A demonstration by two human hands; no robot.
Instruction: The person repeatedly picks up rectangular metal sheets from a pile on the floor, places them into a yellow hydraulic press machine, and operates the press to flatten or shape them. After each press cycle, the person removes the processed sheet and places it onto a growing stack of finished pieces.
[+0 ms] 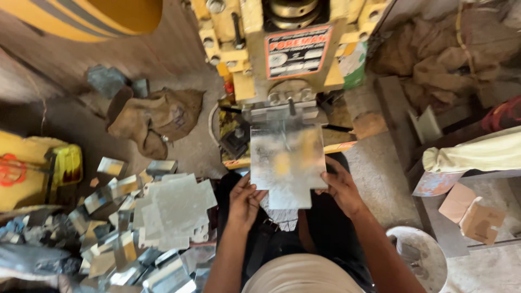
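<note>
I hold a shiny metal sheet (287, 163) with notched near corners flat in front of a yellow press machine (282, 49). My left hand (244, 199) grips its near left edge. My right hand (341, 185) grips its near right edge. The sheet's far edge sits under the machine's grey tool block (282, 111). Below the sheet, between my hands, more sheet metal (279, 216) shows on my lap.
A heap of cut shiny metal sheets and offcuts (146, 228) lies at my left. A brown sack (154, 119) lies on the floor beyond it. A yellow container (65, 163) stands at far left. Cardboard pieces (472, 214) and a white bucket (420, 255) sit at right.
</note>
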